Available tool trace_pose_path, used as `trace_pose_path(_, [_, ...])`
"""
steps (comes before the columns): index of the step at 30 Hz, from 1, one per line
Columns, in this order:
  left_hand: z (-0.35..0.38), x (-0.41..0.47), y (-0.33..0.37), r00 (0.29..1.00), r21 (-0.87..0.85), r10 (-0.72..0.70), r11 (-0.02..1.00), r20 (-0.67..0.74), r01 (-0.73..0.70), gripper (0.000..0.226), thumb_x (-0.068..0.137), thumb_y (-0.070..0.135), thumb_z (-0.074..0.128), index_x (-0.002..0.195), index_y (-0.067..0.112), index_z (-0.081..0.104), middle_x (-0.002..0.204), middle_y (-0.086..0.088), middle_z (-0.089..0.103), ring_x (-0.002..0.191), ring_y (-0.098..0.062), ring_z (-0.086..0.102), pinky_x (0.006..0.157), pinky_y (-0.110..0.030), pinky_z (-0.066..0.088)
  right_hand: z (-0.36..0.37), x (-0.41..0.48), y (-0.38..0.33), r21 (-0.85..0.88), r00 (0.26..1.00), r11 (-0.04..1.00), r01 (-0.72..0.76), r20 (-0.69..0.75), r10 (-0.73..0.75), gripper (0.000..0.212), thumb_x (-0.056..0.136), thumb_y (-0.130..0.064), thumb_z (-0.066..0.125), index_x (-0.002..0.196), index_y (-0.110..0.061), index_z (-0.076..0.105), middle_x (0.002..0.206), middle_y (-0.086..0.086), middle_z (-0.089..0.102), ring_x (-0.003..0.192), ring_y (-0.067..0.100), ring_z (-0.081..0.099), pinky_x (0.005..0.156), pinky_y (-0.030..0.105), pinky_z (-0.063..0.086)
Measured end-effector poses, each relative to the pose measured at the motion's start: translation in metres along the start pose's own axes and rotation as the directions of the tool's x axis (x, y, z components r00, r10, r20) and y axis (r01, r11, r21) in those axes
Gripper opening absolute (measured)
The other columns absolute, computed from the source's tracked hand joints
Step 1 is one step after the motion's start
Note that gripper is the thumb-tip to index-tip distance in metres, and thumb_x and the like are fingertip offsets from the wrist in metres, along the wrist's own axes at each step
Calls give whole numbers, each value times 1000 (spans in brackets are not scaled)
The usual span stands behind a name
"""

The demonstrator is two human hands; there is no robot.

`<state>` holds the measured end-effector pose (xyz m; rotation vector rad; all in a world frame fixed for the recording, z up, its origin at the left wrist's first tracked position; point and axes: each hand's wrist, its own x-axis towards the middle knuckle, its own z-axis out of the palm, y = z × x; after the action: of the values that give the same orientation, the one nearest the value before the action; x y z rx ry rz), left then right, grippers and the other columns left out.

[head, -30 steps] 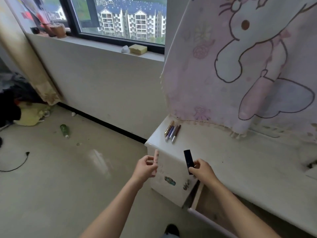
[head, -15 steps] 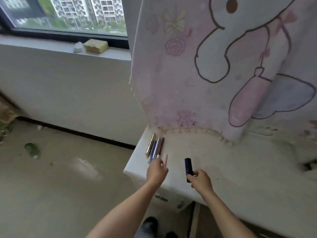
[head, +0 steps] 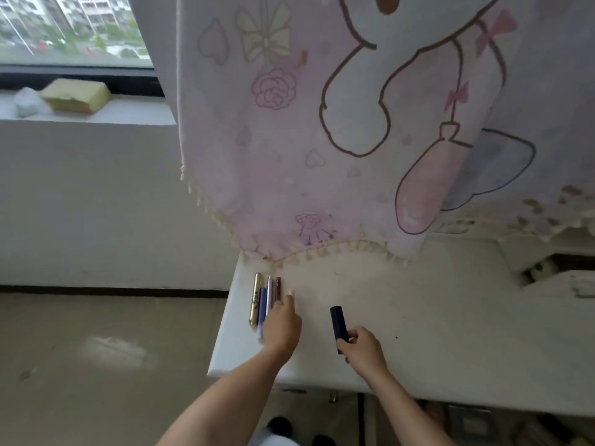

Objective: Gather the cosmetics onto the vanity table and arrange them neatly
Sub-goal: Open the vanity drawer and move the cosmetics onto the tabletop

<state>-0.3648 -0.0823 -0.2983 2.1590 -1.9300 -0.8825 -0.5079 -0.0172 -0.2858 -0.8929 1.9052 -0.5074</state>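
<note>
the left hand [head: 283,326] rests on the white desk [head: 434,317], fingers closed around a pale pink tube [head: 291,293] whose tip shows at the hand's 12 o'clock. just beside it, at its 10 o'clock, lie four slim cosmetics side by side: a gold tube [head: 255,299], a blue pen [head: 263,305], a lilac pen [head: 269,292] and a brown pen [head: 278,288]. the right hand [head: 363,349], at 3 o'clock of the left, pinches a dark navy lipstick [head: 338,321] tilted toward 11 o'clock. a pink cartoon cloth [head: 322,140] hangs over the desk's far edge.
</note>
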Motion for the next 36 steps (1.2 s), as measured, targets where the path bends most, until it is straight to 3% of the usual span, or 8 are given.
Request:
trace_pose_path(6, [1,4,-7,1000,86,4,996,-10,-3,39,89,9,32,126,13,41,115,-11,58,99,-30,57,76,-38,48,9,10,-8,-44,1000,999,-4,5,4,10,80,-15,59,81,-17,49,72,-3,57,64,16,53,59,27,40])
trace_pose_path(12, [-4,3,-15,996,296,58,955,-66,-36,42,90,24,42,132,18,41,126,-7,53,114,-26,47,86,-34,41,20,20,-21,-161,1000,987,14,23,-11,12,82,-18,57,90,-13,50,81,-1,57,72,17,54,53,23,36])
trace_pose_path(16, [-15,-1,-36,960,302,146,951,-239,-69,36,60,32,76,92,15,69,87,-9,67,77,-29,63,57,-35,48,34,24,-32,-249,999,968,36,19,-32,16,83,-20,55,93,-9,53,94,7,62,74,19,54,48,21,32])
trace_pose_path(18, [-17,-3,-55,980,265,95,963,-176,-46,53,53,38,80,98,12,68,100,-12,68,92,-33,65,67,-40,53,44,26,-39,-293,999,955,51,19,-47,23,84,-22,55,100,-6,54,98,9,63,77,20,55,48,23,32])
trace_pose_path(21, [-18,-9,-78,996,108,-4,994,-85,13,80,72,60,28,135,12,40,144,-12,39,135,-30,32,105,-44,31,60,27,-50,-371,998,927,65,6,-67,30,86,-26,54,107,-5,53,106,11,63,88,26,60,57,26,36])
trace_pose_path(24, [-21,-14,-92,999,166,10,986,-44,-2,99,61,64,-8,144,17,20,153,-3,20,142,-21,13,112,-37,18,75,27,-55,-417,996,906,78,-6,-88,31,86,-26,54,108,-5,53,111,13,62,101,31,60,70,29,41])
trace_pose_path(29, [-24,-21,-105,997,222,57,973,55,-68,64,94,52,23,146,17,9,157,-3,8,144,-20,4,116,-37,10,83,26,-55,-424,993,902,87,-31,-111,32,87,-28,53,107,-4,52,112,15,62,103,33,59,77,32,46])
trace_pose_path(36, [-30,-21,-99,984,131,173,977,-51,-165,87,74,64,6,142,14,28,148,-7,33,139,-25,24,113,-37,21,59,7,-36,-316,987,947,62,-124,-106,38,93,-31,44,122,-7,49,122,11,57,108,27,57,87,31,45])
